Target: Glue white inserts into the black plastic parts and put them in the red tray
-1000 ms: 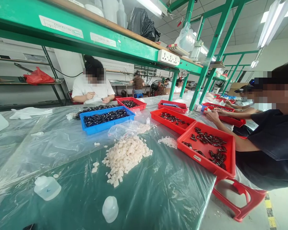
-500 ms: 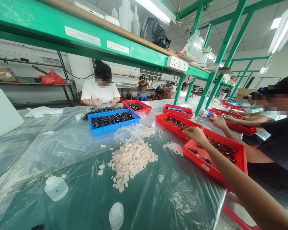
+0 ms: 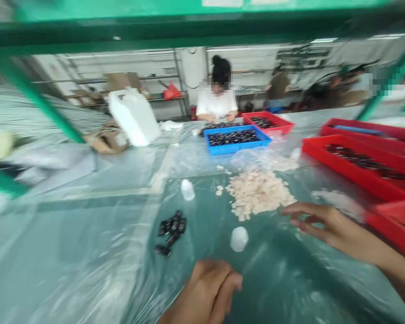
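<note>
My right hand (image 3: pixel 320 222) hovers just above the plastic-covered table (image 3: pixel 87 234), fingers stretched out and apart, nothing visible in it. It is beside the near edge of a pile of small white pieces (image 3: pixel 258 192). My left hand (image 3: pixel 204 292) rests at the bottom edge with its fingers curled together; what they hold, if anything, is hidden. A small white cap-like bottle (image 3: pixel 239 238) stands between the two hands. A little cluster of black parts (image 3: pixel 171 229) lies left of it. The picture is smeared by motion.
A second small white bottle (image 3: pixel 188 190), a blue tray (image 3: pixel 236 139) of black parts and red trays (image 3: pixel 354 173) lie beyond. A white jug (image 3: pixel 134 117) stands at the far left. A co-worker (image 3: pixel 218 101) sits across the table. A green frame post (image 3: pixel 37 101) slants at left.
The view has swung left and down. My right hand has come back from the red tray to the white pile. My left hand has come into view.
</note>
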The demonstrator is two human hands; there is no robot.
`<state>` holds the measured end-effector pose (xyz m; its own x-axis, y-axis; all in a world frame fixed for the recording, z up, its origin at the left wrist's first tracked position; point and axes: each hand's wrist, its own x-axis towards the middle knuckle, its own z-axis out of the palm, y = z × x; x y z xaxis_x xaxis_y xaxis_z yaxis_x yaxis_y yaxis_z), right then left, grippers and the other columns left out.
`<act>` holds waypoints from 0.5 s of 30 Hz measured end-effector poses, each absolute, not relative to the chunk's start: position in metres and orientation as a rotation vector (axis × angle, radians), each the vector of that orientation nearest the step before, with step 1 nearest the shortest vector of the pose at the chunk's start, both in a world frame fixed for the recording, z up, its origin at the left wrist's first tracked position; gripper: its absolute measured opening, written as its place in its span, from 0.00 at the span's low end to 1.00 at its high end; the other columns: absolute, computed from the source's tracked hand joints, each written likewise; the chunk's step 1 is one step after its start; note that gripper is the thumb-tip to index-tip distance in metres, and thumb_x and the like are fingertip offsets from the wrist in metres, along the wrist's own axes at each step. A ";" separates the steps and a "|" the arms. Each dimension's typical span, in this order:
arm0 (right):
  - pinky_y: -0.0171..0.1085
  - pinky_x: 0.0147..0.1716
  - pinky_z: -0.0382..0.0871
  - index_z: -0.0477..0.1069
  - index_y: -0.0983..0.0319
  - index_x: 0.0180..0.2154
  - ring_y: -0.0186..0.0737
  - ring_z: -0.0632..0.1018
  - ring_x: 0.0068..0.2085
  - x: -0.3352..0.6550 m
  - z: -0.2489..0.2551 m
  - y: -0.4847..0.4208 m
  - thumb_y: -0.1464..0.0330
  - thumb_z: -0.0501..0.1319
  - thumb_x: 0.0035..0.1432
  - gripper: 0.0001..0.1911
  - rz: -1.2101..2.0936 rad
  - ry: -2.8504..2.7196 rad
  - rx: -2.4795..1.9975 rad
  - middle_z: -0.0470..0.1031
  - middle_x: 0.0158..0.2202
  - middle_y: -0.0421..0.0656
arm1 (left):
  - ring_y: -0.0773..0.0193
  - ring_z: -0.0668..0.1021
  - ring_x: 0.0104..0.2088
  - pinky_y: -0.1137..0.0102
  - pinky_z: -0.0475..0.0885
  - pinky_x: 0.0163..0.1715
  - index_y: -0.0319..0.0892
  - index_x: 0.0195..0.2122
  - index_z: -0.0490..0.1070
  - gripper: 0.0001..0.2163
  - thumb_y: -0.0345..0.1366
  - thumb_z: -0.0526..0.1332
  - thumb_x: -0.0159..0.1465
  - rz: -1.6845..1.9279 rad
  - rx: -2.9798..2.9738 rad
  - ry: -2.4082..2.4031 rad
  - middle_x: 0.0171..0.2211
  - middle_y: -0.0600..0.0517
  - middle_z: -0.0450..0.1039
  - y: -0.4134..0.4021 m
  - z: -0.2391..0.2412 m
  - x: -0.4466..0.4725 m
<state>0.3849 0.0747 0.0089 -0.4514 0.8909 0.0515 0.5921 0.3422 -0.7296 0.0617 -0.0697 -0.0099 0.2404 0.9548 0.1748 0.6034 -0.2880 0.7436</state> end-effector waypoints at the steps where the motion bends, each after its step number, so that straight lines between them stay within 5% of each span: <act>1: 0.40 0.36 0.78 0.79 0.53 0.51 0.44 0.82 0.37 0.369 0.006 0.074 0.54 0.64 0.64 0.17 0.950 -2.236 -1.214 0.81 0.45 0.48 | 0.64 0.81 0.32 0.63 0.79 0.42 0.43 0.39 0.76 0.11 0.36 0.56 0.77 0.829 1.998 1.459 0.29 0.55 0.77 -0.070 -0.011 0.055; 5: 0.37 0.32 0.75 0.77 0.46 0.53 0.39 0.78 0.31 0.325 -0.009 0.076 0.67 0.66 0.62 0.19 1.027 -2.368 -1.024 0.79 0.38 0.44 | 0.64 0.79 0.27 0.72 0.74 0.28 0.46 0.40 0.72 0.07 0.38 0.56 0.75 0.802 2.038 1.709 0.29 0.55 0.74 -0.084 -0.014 0.015; 8: 0.37 0.29 0.75 0.77 0.46 0.53 0.41 0.79 0.31 0.307 -0.023 0.075 0.62 0.69 0.59 0.19 1.054 -2.371 -0.983 0.78 0.37 0.44 | 0.56 0.82 0.39 0.63 0.78 0.39 0.44 0.45 0.72 0.07 0.32 0.54 0.75 0.799 2.070 1.954 0.41 0.47 0.77 -0.096 -0.019 -0.028; 12: 0.40 0.32 0.76 0.76 0.49 0.52 0.42 0.78 0.33 0.288 -0.036 0.069 0.55 0.69 0.59 0.20 1.090 -2.345 -0.988 0.78 0.51 0.46 | 0.50 0.78 0.54 0.52 0.77 0.50 0.43 0.54 0.74 0.10 0.33 0.61 0.74 0.692 2.140 2.077 0.56 0.44 0.74 -0.090 -0.026 -0.070; 15: 0.42 0.40 0.76 0.75 0.51 0.49 0.47 0.79 0.42 0.277 -0.034 0.066 0.57 0.68 0.60 0.15 1.155 -2.354 -0.954 0.78 0.50 0.45 | 0.52 0.80 0.53 0.51 0.77 0.52 0.42 0.51 0.76 0.09 0.36 0.65 0.72 0.622 2.199 2.011 0.54 0.46 0.77 -0.075 -0.027 -0.074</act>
